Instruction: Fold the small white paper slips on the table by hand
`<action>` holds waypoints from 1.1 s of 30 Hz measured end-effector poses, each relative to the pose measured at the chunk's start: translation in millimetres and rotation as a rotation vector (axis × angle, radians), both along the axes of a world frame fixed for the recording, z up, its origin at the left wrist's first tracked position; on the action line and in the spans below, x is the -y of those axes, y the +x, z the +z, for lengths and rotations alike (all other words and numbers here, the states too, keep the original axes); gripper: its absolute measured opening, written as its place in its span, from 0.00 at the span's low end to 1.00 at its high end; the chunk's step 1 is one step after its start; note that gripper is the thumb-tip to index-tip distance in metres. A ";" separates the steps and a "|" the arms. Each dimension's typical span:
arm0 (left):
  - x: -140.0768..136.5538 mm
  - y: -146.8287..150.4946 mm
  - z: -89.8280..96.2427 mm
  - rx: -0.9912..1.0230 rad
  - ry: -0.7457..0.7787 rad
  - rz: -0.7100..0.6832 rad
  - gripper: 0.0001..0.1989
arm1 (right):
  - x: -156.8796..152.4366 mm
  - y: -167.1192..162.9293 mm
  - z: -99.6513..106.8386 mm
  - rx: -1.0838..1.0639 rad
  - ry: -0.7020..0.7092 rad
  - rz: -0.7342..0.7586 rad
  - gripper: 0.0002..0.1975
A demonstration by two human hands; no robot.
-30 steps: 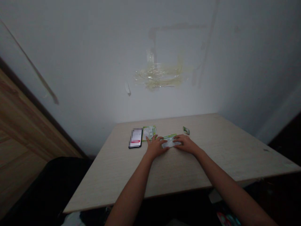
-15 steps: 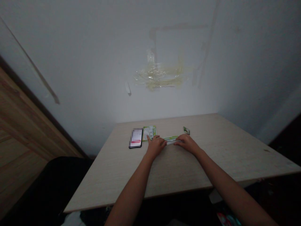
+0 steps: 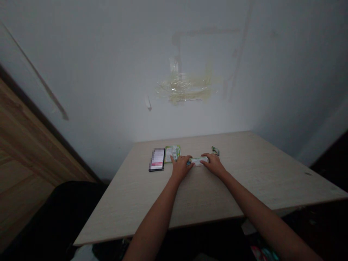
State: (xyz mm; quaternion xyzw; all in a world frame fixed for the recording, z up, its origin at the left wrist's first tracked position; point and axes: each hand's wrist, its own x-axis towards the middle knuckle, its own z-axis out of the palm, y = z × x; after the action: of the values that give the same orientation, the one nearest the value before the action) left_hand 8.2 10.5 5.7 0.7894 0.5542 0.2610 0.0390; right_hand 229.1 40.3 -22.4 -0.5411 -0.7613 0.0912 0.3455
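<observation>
Both hands are working the packet (image 3: 199, 161): the left hand (image 3: 180, 168) is gripping its nine o'clock end between the fingers, the right hand (image 3: 214, 165) is pinching the three o'clock end, and it's showing pale between them over the surface (image 3: 217, 203). From there, a green pouch (image 3: 170, 150) is lying at ten, the phone (image 3: 157, 158) beside it at nine, a scrap (image 3: 215, 150) at two.
</observation>
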 end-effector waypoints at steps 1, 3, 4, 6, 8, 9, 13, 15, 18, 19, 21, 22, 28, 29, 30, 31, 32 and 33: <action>-0.8 0.6 -0.9 -0.002 0.002 0.005 0.16 | 0.0 -0.4 -0.6 0.011 -0.003 -0.008 0.18; -1.8 1.4 -1.7 -0.006 0.008 0.011 0.17 | 0.1 -0.8 -1.5 0.038 -0.004 -0.021 0.18; -2.1 1.7 -1.6 -0.007 0.006 0.008 0.16 | 0.1 -1.0 -1.9 0.057 -0.002 -0.024 0.18; -2.4 1.8 -0.7 -0.003 -0.011 -0.012 0.14 | -0.4 -1.3 -2.5 0.099 0.003 -0.031 0.18; -2.6 1.7 0.5 0.000 -0.041 -0.037 0.12 | -0.9 -1.7 -3.0 0.126 0.007 -0.034 0.18; -2.7 1.6 1.0 -0.002 -0.055 -0.048 0.11 | -1.1 -2.0 -3.2 0.131 0.012 -0.035 0.17; -2.5 0.8 1.1 -0.025 -0.063 -0.065 0.11 | 0.7 -2.6 -2.1 0.117 0.062 -0.027 0.14; -2.1 -0.1 0.8 -0.039 -0.058 -0.062 0.12 | 3.4 -2.4 0.1 0.098 0.086 0.010 0.12; -0.9 -1.4 1.3 -0.069 -0.066 -0.051 0.15 | 8.5 -1.7 4.7 0.089 0.123 0.106 0.10; -0.5 -1.6 1.7 -0.083 -0.069 -0.047 0.15 | 10.2 -1.5 6.0 0.100 0.136 0.147 0.10; 0.4 -1.6 2.8 -0.109 -0.070 -0.046 0.16 | 12.7 -1.5 8.1 0.124 0.150 0.209 0.09; 0.8 -1.4 3.5 -0.119 -0.071 -0.047 0.16 | 13.6 -1.6 8.8 0.135 0.153 0.226 0.09; 3.4 1.1 7.2 -0.126 -0.079 -0.100 0.15 | 16.9 -3.1 12.3 0.182 0.143 0.171 0.08; 3.8 1.5 7.6 -0.123 -0.074 -0.105 0.15 | 17.6 -3.6 13.0 0.187 0.141 0.154 0.08; 4.2 1.9 7.9 -0.122 -0.071 -0.109 0.15 | 18.2 -4.2 13.6 0.192 0.140 0.136 0.08; 4.6 2.3 8.0 -0.121 -0.068 -0.112 0.15 | 18.7 -4.8 14.0 0.197 0.142 0.118 0.08; 5.0 2.6 8.0 -0.122 -0.066 -0.114 0.15 | 18.9 -5.3 14.1 0.200 0.143 0.101 0.08; 5.4 2.9 7.8 -0.123 -0.065 -0.117 0.15 | 18.7 -5.6 13.9 0.202 0.142 0.089 0.08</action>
State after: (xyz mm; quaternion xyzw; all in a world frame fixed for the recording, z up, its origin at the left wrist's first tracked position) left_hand 11.1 5.1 13.5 0.8334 0.5167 0.1909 0.0456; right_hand 223.5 21.5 -8.4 -0.4873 -0.8200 -0.0030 0.3001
